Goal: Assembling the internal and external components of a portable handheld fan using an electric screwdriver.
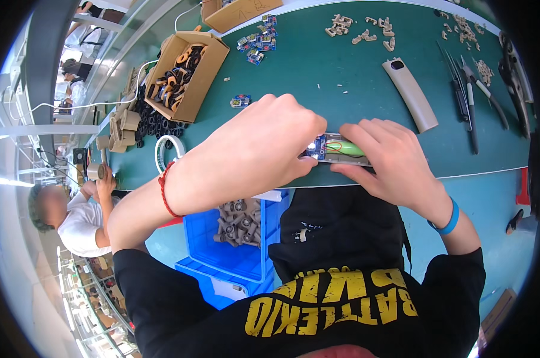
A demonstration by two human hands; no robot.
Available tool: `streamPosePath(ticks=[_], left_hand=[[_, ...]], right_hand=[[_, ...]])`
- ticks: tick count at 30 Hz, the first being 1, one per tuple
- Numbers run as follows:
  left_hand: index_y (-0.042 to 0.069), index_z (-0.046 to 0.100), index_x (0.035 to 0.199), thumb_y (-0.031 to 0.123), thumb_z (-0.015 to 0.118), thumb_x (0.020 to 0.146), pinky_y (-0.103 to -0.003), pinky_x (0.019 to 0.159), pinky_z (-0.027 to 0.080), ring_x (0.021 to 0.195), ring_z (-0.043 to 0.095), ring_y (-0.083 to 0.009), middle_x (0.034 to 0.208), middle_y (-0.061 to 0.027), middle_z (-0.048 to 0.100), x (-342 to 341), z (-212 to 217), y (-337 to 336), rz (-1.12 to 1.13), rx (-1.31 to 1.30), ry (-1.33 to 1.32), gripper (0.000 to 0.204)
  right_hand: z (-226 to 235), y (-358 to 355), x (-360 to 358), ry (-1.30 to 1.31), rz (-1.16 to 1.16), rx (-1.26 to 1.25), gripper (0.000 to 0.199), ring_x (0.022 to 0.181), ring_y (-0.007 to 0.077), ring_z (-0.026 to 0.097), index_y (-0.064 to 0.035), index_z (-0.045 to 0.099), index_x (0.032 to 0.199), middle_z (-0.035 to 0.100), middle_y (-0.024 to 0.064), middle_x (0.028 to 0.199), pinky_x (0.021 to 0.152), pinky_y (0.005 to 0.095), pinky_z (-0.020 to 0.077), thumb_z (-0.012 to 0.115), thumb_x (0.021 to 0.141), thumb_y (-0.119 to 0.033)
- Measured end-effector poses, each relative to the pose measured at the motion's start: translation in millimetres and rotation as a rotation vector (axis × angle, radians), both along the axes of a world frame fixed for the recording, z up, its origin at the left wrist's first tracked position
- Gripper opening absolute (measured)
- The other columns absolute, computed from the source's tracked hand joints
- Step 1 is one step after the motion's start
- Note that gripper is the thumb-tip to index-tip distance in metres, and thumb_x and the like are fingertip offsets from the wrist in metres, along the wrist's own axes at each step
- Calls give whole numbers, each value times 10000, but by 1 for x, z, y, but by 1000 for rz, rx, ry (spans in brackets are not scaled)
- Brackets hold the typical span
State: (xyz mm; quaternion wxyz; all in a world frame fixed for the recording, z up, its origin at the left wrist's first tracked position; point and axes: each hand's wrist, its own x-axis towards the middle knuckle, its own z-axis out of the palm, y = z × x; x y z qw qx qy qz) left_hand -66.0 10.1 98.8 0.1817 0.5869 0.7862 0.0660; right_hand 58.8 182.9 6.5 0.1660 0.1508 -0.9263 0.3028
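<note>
Close to the table's front edge, my two hands hold a long, narrow beige-grey casing half [351,160] level between them. A green cylindrical battery cell [344,147] with thin red wires lies in it, beside a blue circuit board [319,147] with small lit spots. My right hand [395,152] grips the casing's right end, thumb below and fingers above. At the other end my left hand [282,131] is closed, thumb and curled fingers pinching at the board; its fingertips are partly hidden. Another curved beige shell [411,95] lies on the table beyond my right hand.
A cardboard box [201,80] of black and orange rings stands left, near loose black parts [156,125] and a white ring [169,146]. Circuit boards [258,40], small beige pieces [365,30], tweezers [458,89] and pliers [485,89] lie farther off. Below sits a blue crate [222,262]; a person [82,224] works left.
</note>
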Motion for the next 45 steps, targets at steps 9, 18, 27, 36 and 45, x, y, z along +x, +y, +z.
streamPosePath(ticks=[9, 18, 27, 36, 45], left_hand=[[-20, 661, 755, 64, 701, 704, -403, 671, 522, 680, 630, -376, 666, -181, 628, 1, 14, 13, -44, -129, 38, 106], [-32, 632, 705, 98, 716, 702, -414, 717, 487, 753, 597, -378, 673, -199, 607, 6, 10, 11, -12, -31, 83, 155], [-35, 624, 692, 33, 692, 656, -402, 648, 535, 718, 644, -376, 685, -218, 617, -2, 1, -4, -19, 225, 18, 102], [62, 716, 734, 205, 699, 684, -359, 607, 536, 706, 686, -287, 727, -131, 685, 9, -22, 13, 45, 61, 120, 152], [72, 720, 758, 275, 728, 687, -336, 613, 535, 738, 689, -253, 750, -109, 691, 9, -25, 23, 65, 13, 143, 215]], right_hand=[[1, 0, -1, -5, 15, -35, 328, 723, 289, 569, -46, 560, 957, 545, 98, 778, 649, 389, 458, 734, 793, -270], [3, 0, -2, -93, -18, -9, 371, 710, 296, 559, -62, 580, 1010, 561, 91, 798, 634, 392, 447, 759, 757, -265], [5, -8, -13, -82, 1, 15, 393, 747, 342, 562, -43, 582, 1019, 566, 128, 817, 659, 412, 449, 767, 743, -253], [9, -12, 5, -215, -25, -66, 278, 831, 385, 567, 21, 543, 1080, 587, 213, 912, 760, 377, 451, 651, 837, -60], [20, -10, 2, -275, -23, -43, 337, 850, 371, 591, 46, 554, 1140, 617, 226, 939, 798, 363, 459, 648, 833, -57]])
